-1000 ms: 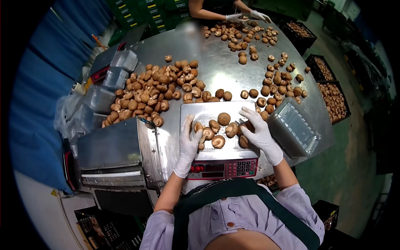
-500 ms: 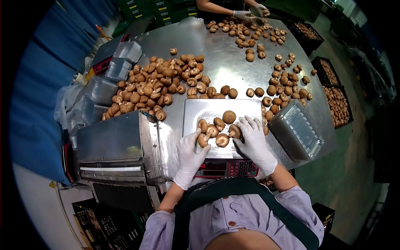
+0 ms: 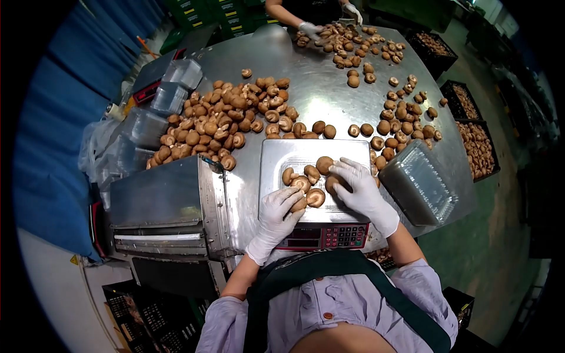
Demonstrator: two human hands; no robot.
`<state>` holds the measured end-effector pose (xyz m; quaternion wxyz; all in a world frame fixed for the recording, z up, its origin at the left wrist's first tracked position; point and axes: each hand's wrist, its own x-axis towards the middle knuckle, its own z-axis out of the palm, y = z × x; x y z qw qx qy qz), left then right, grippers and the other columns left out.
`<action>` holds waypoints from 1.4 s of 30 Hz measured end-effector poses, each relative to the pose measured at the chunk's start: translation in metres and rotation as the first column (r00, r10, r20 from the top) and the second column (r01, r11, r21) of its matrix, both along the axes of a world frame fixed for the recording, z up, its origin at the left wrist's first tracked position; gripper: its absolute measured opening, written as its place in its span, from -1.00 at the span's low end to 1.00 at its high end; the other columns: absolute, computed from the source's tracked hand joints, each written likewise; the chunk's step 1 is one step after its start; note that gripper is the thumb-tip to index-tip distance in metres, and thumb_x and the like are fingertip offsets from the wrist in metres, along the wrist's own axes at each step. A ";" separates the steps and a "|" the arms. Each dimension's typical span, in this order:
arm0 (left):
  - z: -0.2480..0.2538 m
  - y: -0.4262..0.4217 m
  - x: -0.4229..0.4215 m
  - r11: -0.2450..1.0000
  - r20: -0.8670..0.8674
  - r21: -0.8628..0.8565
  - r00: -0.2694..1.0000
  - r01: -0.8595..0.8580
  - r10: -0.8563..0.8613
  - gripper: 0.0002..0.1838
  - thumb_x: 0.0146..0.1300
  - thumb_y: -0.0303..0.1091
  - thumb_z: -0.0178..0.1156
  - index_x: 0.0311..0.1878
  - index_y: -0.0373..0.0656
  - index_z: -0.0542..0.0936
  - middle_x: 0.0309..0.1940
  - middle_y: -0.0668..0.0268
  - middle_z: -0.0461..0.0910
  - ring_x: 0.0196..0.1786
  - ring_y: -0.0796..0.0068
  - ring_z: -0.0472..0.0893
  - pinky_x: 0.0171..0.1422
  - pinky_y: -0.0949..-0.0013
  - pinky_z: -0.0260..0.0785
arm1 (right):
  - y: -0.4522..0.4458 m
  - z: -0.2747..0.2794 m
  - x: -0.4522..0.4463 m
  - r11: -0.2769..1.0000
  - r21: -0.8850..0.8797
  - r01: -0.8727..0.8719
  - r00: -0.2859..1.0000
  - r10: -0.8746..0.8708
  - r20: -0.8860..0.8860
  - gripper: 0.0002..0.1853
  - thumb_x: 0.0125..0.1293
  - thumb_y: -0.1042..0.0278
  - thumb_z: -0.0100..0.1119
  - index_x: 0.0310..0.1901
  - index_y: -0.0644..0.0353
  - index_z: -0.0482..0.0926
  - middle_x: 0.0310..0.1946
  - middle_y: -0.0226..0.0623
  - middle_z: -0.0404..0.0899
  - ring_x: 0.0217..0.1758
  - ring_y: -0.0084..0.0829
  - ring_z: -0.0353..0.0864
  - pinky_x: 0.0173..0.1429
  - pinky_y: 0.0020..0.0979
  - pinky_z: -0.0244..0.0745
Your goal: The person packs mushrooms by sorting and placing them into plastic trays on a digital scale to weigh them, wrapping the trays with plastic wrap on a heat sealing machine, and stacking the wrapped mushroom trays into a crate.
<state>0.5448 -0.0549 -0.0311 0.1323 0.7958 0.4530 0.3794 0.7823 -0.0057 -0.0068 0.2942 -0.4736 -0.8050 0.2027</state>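
Several brown shiitake mushrooms (image 3: 316,197) lie on the metal pan of a weighing scale (image 3: 273,156) in front of me. My left hand (image 3: 276,217), in a white glove, has its fingers curled on a mushroom (image 3: 299,205) at the group's near left side. At the right, my gloved right hand (image 3: 364,193) holds another mushroom (image 3: 333,185) between thumb and fingers; the hand covers part of it. A round cap (image 3: 324,164) sits just beyond the right fingertips. Some mushrooms show pale undersides and stems.
A large mushroom heap (image 3: 223,115) lies left, with clear plastic trays (image 3: 144,125) beside it. Stacked clear trays (image 3: 419,182) stand right of the scale. A metal machine (image 3: 156,194) is near left. Across the table (image 3: 318,65), a co-worker's gloved hands (image 3: 310,29) are among mushrooms.
My left fingers have moved slightly right with the near mushroom. My right hand has shifted over its mushroom and turned it cap-up. The co-worker's hands have moved apart.
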 end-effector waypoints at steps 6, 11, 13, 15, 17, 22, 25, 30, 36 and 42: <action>0.008 -0.004 -0.003 0.997 -0.199 -0.062 0.980 -0.034 0.021 -0.49 -0.08 -0.25 0.40 0.02 -0.09 0.57 -0.05 0.28 0.56 -0.06 0.30 0.53 0.06 0.28 0.23 | 0.030 0.002 -0.011 0.999 -0.019 0.025 1.000 -0.025 -0.008 -0.54 0.07 0.40 0.21 0.08 0.17 0.49 0.04 -0.04 0.51 0.17 -0.08 0.44 0.25 -0.26 0.36; 0.009 0.005 -0.003 0.996 0.053 0.029 0.995 0.085 -0.087 -0.62 -0.02 -0.57 0.29 -0.05 -0.15 0.58 0.02 0.20 0.53 0.10 0.17 0.50 0.13 0.23 0.32 | 0.040 -0.011 -0.024 0.990 -0.128 -0.059 0.998 0.057 -0.019 -0.57 0.06 0.38 0.14 0.02 0.29 0.50 -0.22 0.03 0.56 -0.12 -0.01 0.54 0.02 -0.20 0.46; 0.011 0.007 -0.001 0.995 0.101 -0.079 0.993 0.062 -0.053 -0.67 0.02 -0.57 0.25 -0.09 -0.16 0.58 0.01 0.15 0.52 0.08 0.10 0.50 0.15 0.21 0.34 | 0.036 -0.006 -0.025 0.983 -0.185 0.017 0.997 -0.029 -0.064 -0.59 0.08 0.37 0.14 0.01 0.27 0.51 -0.26 0.05 0.56 -0.16 0.02 0.55 -0.02 -0.18 0.48; 0.010 0.007 -0.001 0.986 0.105 -0.152 0.993 0.068 -0.053 -0.71 0.01 -0.52 0.24 -0.13 -0.15 0.58 -0.02 0.11 0.51 0.04 0.06 0.51 0.12 0.19 0.37 | 0.038 -0.006 -0.021 0.976 -0.207 0.072 0.990 -0.095 -0.101 -0.58 0.11 0.28 0.15 0.04 0.19 0.52 -0.22 0.05 0.57 -0.14 -0.01 0.57 0.00 -0.22 0.48; 0.004 0.004 -0.004 0.990 0.096 -0.133 0.995 0.052 -0.039 -0.73 -0.02 -0.48 0.29 -0.19 -0.14 0.58 -0.04 0.12 0.52 0.00 0.08 0.53 0.10 0.20 0.38 | 0.044 -0.002 -0.012 0.969 -0.224 0.105 0.988 -0.127 -0.086 -0.58 0.16 0.16 0.14 0.05 0.11 0.53 -0.18 0.01 0.58 -0.11 -0.04 0.59 0.03 -0.24 0.48; 0.053 -0.010 0.007 0.887 0.202 -0.462 0.977 0.032 0.070 -0.72 0.25 -0.27 0.20 -0.03 -0.18 0.56 -0.08 0.11 0.58 -0.02 0.18 0.54 0.16 0.25 0.35 | 0.045 -0.008 -0.007 0.979 -0.198 -0.057 0.953 0.112 0.280 -0.67 0.23 0.19 0.02 -0.05 0.17 0.55 -0.10 -0.05 0.56 -0.03 -0.06 0.55 -0.01 -0.19 0.46; 0.078 -0.006 0.012 0.957 -0.097 -0.283 0.994 -0.070 0.044 -0.75 0.23 -0.26 0.22 -0.06 -0.13 0.59 -0.12 0.17 0.61 -0.04 0.18 0.55 0.14 0.21 0.36 | 0.038 -0.037 -0.010 0.972 0.214 -0.098 0.926 0.010 0.378 -0.66 0.28 0.19 -0.04 0.01 0.14 0.49 0.10 -0.14 0.44 0.17 -0.05 0.40 0.15 -0.11 0.33; 0.061 0.009 0.017 0.882 -0.194 -0.349 0.945 -0.317 0.263 -0.60 0.21 -0.17 0.23 0.03 -0.22 0.54 -0.10 0.01 0.59 -0.06 0.08 0.56 0.10 0.19 0.38 | 0.034 -0.027 -0.006 0.996 0.010 -0.090 0.952 0.083 0.296 -0.57 0.32 0.02 -0.06 0.05 0.16 0.49 0.09 -0.06 0.45 0.12 -0.08 0.43 0.12 -0.17 0.37; 0.014 0.036 0.016 0.998 -0.199 0.035 0.978 -0.050 0.056 -0.60 -0.01 -0.36 0.29 -0.03 -0.12 0.57 0.01 0.08 0.49 0.14 -0.04 0.41 0.27 0.04 0.23 | 0.014 -0.014 0.003 0.988 0.155 -0.015 0.955 -0.032 0.295 -0.38 0.21 -0.17 0.06 0.15 0.14 0.43 0.16 0.01 0.40 0.21 -0.03 0.37 0.30 -0.01 0.17; 0.004 0.047 0.011 0.975 -0.188 -0.114 0.959 0.191 -0.210 -0.55 0.07 -0.37 0.17 0.11 -0.15 0.52 0.13 0.07 0.44 0.23 -0.08 0.34 0.33 0.03 0.18 | 0.008 -0.026 0.006 0.982 0.169 -0.082 0.984 0.052 0.173 -0.42 0.12 -0.06 0.21 0.10 0.14 0.48 0.07 -0.19 0.51 0.18 -0.09 0.40 0.28 -0.02 0.25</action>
